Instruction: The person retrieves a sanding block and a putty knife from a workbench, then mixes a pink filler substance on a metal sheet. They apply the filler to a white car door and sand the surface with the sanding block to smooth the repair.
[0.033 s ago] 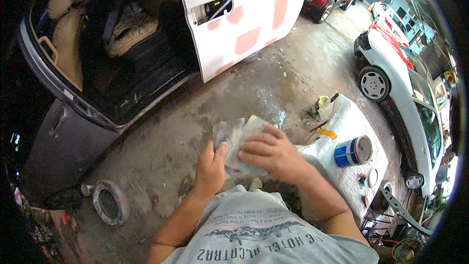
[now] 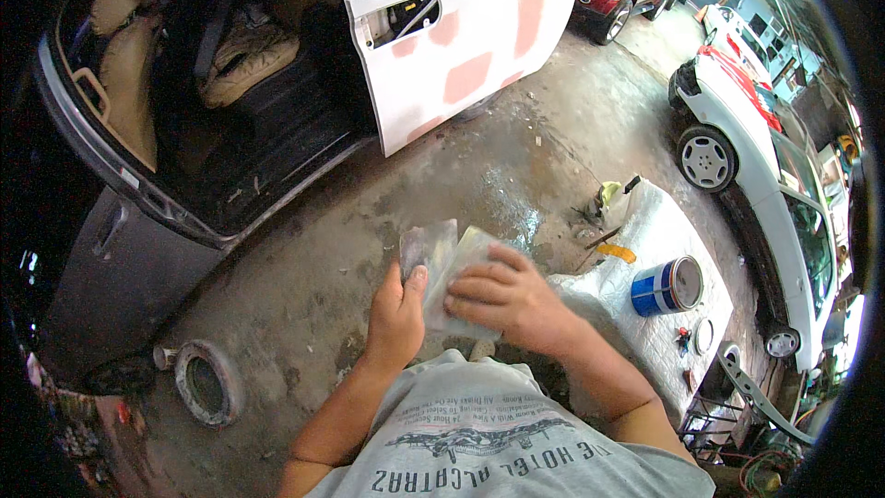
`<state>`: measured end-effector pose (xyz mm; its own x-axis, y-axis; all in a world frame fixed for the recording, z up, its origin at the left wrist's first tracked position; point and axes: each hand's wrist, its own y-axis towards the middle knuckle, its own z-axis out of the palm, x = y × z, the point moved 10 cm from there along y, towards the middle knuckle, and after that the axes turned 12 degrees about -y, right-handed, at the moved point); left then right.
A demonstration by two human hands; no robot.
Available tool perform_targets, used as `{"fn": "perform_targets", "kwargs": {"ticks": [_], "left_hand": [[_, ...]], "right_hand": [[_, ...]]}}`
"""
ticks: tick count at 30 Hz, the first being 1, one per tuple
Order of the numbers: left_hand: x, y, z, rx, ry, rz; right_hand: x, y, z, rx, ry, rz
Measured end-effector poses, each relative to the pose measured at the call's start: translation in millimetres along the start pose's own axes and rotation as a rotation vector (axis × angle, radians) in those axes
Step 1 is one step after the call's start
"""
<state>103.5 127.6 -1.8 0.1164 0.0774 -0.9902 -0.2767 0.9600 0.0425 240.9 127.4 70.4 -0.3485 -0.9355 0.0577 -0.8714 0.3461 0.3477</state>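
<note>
My left hand (image 2: 397, 315) is closed on a flat, greyish, smeared rectangular plate (image 2: 426, 245), its thumb lying on the face. My right hand (image 2: 507, 298) grips a second flat, pale, translucent plate (image 2: 472, 251), fingers bent across its top. Both look like body filler spreaders, and they meet or overlap at their inner edges in front of my waist. Motion blurs the right hand and its plate a little, and the fingers behind the left plate are hidden.
Ahead is a white car door (image 2: 489, 46) with pink patches. A dark open vehicle body (image 2: 212, 212) is at left. On my right, a silver-covered surface (image 2: 599, 300) bears a blue can (image 2: 666, 286) and a yellow-orange piece (image 2: 617, 253). A ring-shaped object (image 2: 207, 384) lies on the floor.
My right hand and its plate have shifted slightly left and down. The left plate has moved a touch left; little else differs.
</note>
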Motion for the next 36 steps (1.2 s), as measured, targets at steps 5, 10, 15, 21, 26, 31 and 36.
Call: {"fn": "perform_targets", "kwargs": {"ticks": [5, 10, 15, 21, 26, 31, 36], "left_hand": [[-19.1, 5.1, -9.8, -0.107, 0.225, 0.027], [-33.5, 8.3, -22.8, -0.246, 0.084, 0.137], [31.0, -1.5, -8.3, -0.318, -0.729, -0.309], [54.5, -20.6, -12.3, -0.342, -0.792, -0.430], [28.7, -14.4, -19.8, -0.316, -0.628, -0.257], [21.0, -11.7, -29.8, -0.248, -0.368, -0.190], [13.3, -3.5, -17.1, -0.045, -0.058, -0.239]], "right_hand": [[35.1, -22.0, 21.8, 0.053, 0.004, -0.094], [16.6, -24.5, -9.9, -0.067, 0.175, 0.075], [9.7, -16.0, -7.7, -0.171, 0.443, 0.225], [-69.5, -52.5, 55.4, 0.085, -0.012, 0.315], [-19.9, -26.0, -5.8, -0.101, -0.158, 0.114], [-22.2, -14.4, -20.9, -0.055, -0.186, 0.082], [-18.5, -9.5, -27.5, -0.007, -0.169, 0.007]]}}
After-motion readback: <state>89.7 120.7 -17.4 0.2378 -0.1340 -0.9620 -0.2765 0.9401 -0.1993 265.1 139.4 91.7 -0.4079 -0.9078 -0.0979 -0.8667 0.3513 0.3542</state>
